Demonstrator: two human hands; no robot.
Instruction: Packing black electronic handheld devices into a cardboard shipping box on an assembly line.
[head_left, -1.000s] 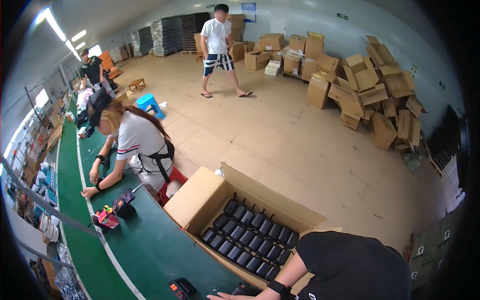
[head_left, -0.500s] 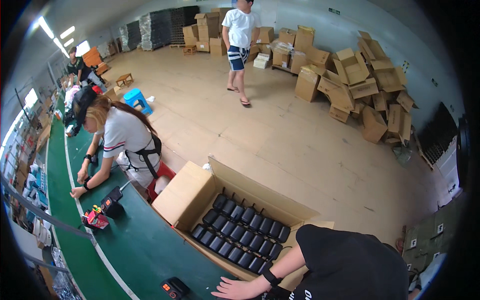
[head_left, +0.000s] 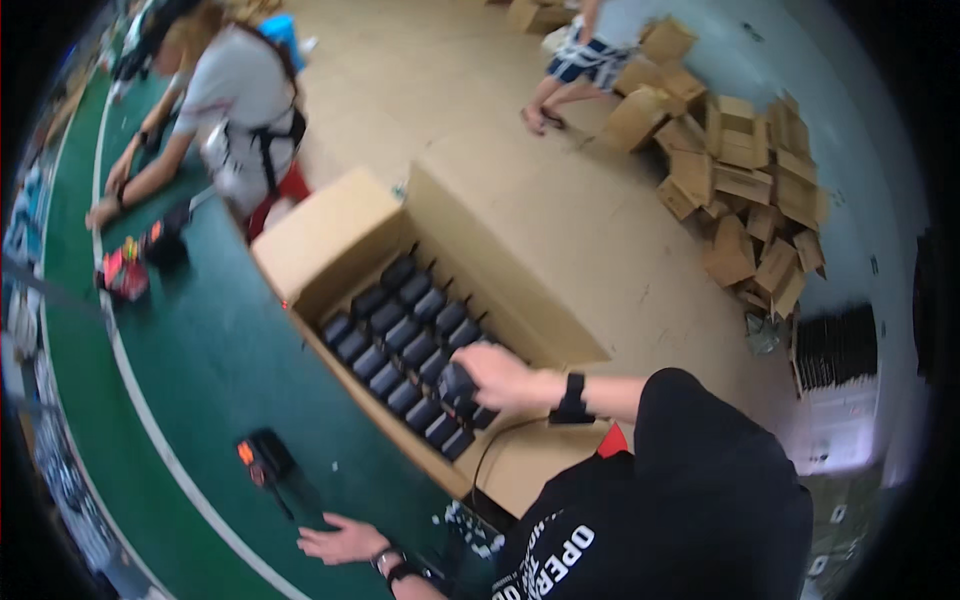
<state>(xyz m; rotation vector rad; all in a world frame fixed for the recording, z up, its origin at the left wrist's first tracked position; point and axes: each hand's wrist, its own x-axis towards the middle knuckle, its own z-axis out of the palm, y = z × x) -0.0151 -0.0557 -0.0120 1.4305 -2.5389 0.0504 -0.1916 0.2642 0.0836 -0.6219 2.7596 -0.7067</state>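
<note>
Gripping a black gadget (head_left: 456, 384) with the right hand (head_left: 490, 374) at the box (head_left: 325, 225) — apparently picking or placing — with the left hand (head_left: 343, 541) spread by the table (head_left: 220, 330). Calls for steady aim.

Fairly bright, soft light, overall motion blur, bent edges, black corners

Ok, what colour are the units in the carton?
The units are black, clearest in head view.

Tan floor (head_left: 640, 290), pale wall (head_left: 850, 170), long green-topped bench (head_left: 250, 360) at left.
</note>
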